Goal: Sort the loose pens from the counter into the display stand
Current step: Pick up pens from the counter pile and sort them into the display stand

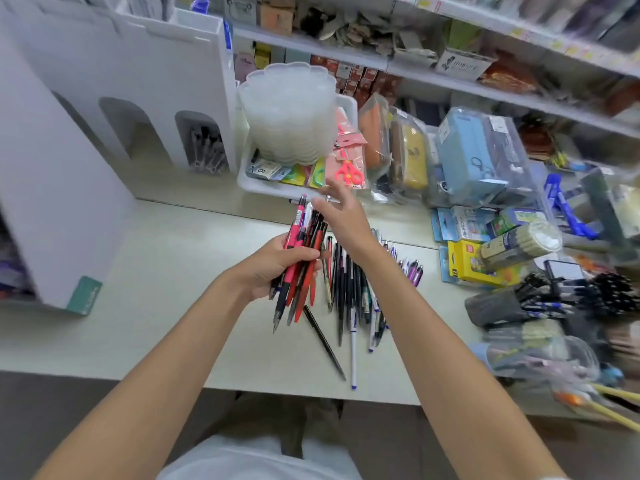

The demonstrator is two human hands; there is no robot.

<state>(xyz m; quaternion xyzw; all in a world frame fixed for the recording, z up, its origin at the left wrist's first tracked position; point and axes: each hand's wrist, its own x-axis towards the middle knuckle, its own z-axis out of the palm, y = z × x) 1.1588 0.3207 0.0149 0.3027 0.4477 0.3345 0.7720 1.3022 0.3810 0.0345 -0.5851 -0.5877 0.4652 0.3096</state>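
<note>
My left hand (277,263) grips a bundle of red and black pens (302,251), tips pointing down toward me. My right hand (341,216) is just above the bundle's top ends, fingers spread and relaxed, touching the pen caps. Beneath and to the right, several loose pens (349,292) lie on the pale counter (156,271). The white display stand (114,109) rises at the back left, with arched slots; the rightmost slot (204,147) holds several dark pens.
A white tray (256,187) with a stack of clear lids and packaged scissors sits behind my hands. Pencil cases, boxed stationery and pen bundles crowd the right side. A black cup of pens (495,306) lies tipped at right. Shelves run along the back.
</note>
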